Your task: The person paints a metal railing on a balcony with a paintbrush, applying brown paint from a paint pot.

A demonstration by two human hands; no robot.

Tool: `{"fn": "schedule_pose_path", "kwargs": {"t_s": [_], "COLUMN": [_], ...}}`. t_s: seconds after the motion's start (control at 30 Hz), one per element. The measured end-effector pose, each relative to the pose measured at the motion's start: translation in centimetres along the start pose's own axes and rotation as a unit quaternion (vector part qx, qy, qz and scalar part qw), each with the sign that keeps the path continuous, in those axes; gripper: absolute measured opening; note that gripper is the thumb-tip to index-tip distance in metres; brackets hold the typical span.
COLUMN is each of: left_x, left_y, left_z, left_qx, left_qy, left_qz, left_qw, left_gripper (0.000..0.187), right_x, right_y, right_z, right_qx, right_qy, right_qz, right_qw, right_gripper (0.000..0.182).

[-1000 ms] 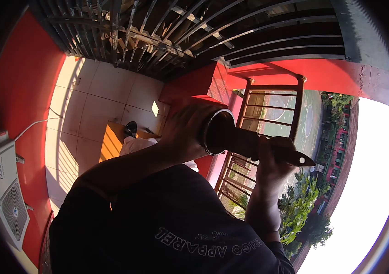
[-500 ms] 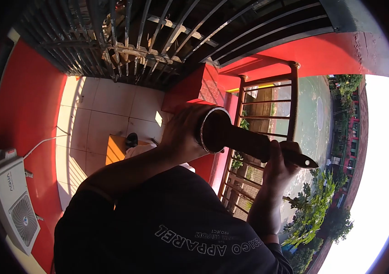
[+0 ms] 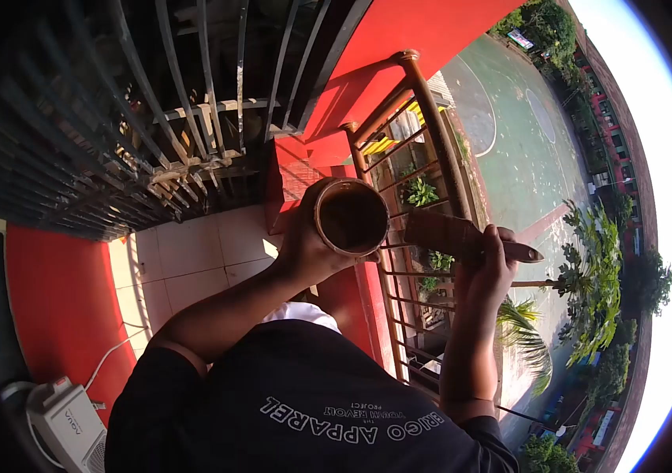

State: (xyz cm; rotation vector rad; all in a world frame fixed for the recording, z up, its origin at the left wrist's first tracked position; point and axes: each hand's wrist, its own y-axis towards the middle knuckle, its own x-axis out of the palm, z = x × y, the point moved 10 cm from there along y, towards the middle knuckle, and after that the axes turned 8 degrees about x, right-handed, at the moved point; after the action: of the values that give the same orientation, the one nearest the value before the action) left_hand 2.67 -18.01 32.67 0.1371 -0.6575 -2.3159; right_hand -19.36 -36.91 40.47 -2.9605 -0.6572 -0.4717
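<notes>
My left hand [image 3: 308, 246] is wrapped round a round open can [image 3: 316, 217] with a stained rim and a dark inside. My right hand [image 3: 484, 264] grips a wide flat brush [image 3: 446, 235] by its handle, whose tip sticks out past the fingers on the right. The brush head points left toward the can, outside its mouth, with a small gap between them. Both are held up in front of my dark shirt.
A rusty brown railing [image 3: 442, 130] runs close behind the brush and my right hand. Dark metal bars [image 3: 206, 94] stand at the upper left, above a tiled floor [image 3: 190, 252]. An air-conditioner unit [image 3: 72, 426] is at the lower left. Beyond the railing lie a green court [image 3: 509, 150] and trees.
The brush head, earlier at the can's mouth, is now apart from it to the right. The can's opening faces me more. My view has turned, bringing the railing and court further in.
</notes>
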Motion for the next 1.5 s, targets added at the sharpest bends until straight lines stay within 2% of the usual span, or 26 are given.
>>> {"fn": "schedule_pose_path", "kwargs": {"t_s": [0.03,0.07,0.1,0.13,0.17,0.2,0.27,0.3,0.33,0.43,0.47,0.5,0.57,0.63,0.7,0.77,0.83,0.9,0.97,1.1,1.13,1.23,1.3,1.37,1.5], "left_x": [1.8,3.7,5.7,7.7,11.5,15.3,19.4,21.3,23.8,28.6,30.3,31.0,31.1,31.3,31.1,30.9,30.7,31.7,31.6,30.8,30.7,30.6,30.7,30.9,31.7], "left_y": [1.4,3.2,4.9,7.0,9.9,12.5,16.2,17.9,18.9,22.1,22.4,22.8,23.7,23.5,23.0,23.3,22.7,22.7,22.5,22.9,22.9,22.7,22.7,22.6,22.5], "left_z": [-0.5,-1.3,-2.1,-2.4,-3.9,-5.5,-5.5,-5.2,-7.4,-9.6,-11.0,-11.7,-13.4,-14.8,-15.7,-17.1,-17.5,-17.2,-17.8,-18.0,-18.1,-18.1,-17.9,-17.5,-16.9], "left_qx": [0.003,0.003,0.0,0.006,-0.034,-0.079,0.005,0.073,0.018,0.098,0.045,0.056,0.122,0.125,0.116,0.122,0.083,0.079,0.058,0.046,0.043,0.028,0.035,0.056,0.086], "left_qy": [-0.04,-0.079,-0.116,-0.118,-0.171,-0.217,-0.211,-0.222,-0.238,-0.226,-0.268,-0.271,-0.214,-0.172,-0.16,-0.143,-0.047,0.003,0.052,0.103,0.12,0.112,0.114,0.127,0.172], "left_qz": [-0.013,-0.028,-0.042,-0.056,-0.1,-0.14,-0.147,-0.142,-0.171,-0.163,-0.202,-0.195,-0.135,-0.122,-0.112,-0.122,-0.116,-0.129,-0.112,-0.132,-0.097,-0.098,-0.09,-0.077,-0.07], "left_qw": [0.999,0.996,0.992,0.991,0.98,0.963,0.966,0.962,0.956,0.955,0.941,0.941,0.96,0.97,0.974,0.975,0.989,0.988,0.991,0.985,0.987,0.988,0.989,0.987,0.979], "left_gripper": [0.097,0.097,0.098,0.097,0.094,0.09,0.082,0.078,0.075,0.069,0.061,0.057,0.056,0.061,0.067,0.076,0.098,0.107,0.116,0.121,0.133,0.126,0.127,0.127,0.128], "right_x": [-1.3,-2.2,-3.8,-6.0,-10.5,-13.9,-16.8,-19.0,-20.6,-24.7,-25.5,-27.1,-29.9,-30.3,-32.1,-32.0,-31.8,-32.0,-32.8,-33.1,-33.0,-31.9,-30.2,-28.6,-28.2], "right_y": [0.9,1.7,3.0,4.3,7.4,9.2,11.7,13.1,14.6,18.1,18.9,20.3,23.3,24.9,27.4,28.2,28.8,29.4,29.5,28.3,27.6,24.4,23.0,22.5,22.2], "right_z": [-0.2,-1.6,-2.9,-3.9,-6.0,-6.1,-7.5,-7.3,-6.9,-4.3,-3.1,-0.9,3.8,7.6,14.0,18.1,22.5,26.1,29.6,33.8,34.6,35.5,34.0,32.5,34.2], "right_qx": [0.023,0.006,0.008,0.005,-0.03,-0.008,0.012,0.002,0.002,0.01,0.016,0.041,0.078,0.091,0.134,0.165,0.208,0.235,0.26,0.273,0.273,0.304,0.29,0.268,0.333], "right_qy": [0.048,0.059,0.096,0.12,0.142,0.155,0.176,0.187,0.185,0.182,0.169,0.168,0.148,0.136,0.137,0.116,0.145,0.178,0.188,0.222,0.231,0.168,0.144,0.186,0.188], "right_qz": [0.009,0.038,0.011,0.061,0.056,0.088,0.061,0.116,0.102,0.105,0.152,0.17,0.155,0.166,0.112,0.101,0.094,0.035,0.046,0.048,0.049,0.017,-0.004,-0.014,-0.026], "right_qw": [0.999,0.998,0.995,0.991,0.988,0.984,0.982,0.975,0.978,0.978,0.974,0.97,0.974,0.972,0.975,0.974,0.963,0.955,0.946,0.935,0.933,0.938,0.946,0.945,0.924], "right_gripper": [0.01,0.007,0.004,0.007,0.011,0.012,0.009,0.009,0.009,0.008,0.007,0.01,0.012,0.015,0.016,0.018,0.019,0.019,0.019,0.02,0.02,0.019,0.018,0.019,0.017]}}
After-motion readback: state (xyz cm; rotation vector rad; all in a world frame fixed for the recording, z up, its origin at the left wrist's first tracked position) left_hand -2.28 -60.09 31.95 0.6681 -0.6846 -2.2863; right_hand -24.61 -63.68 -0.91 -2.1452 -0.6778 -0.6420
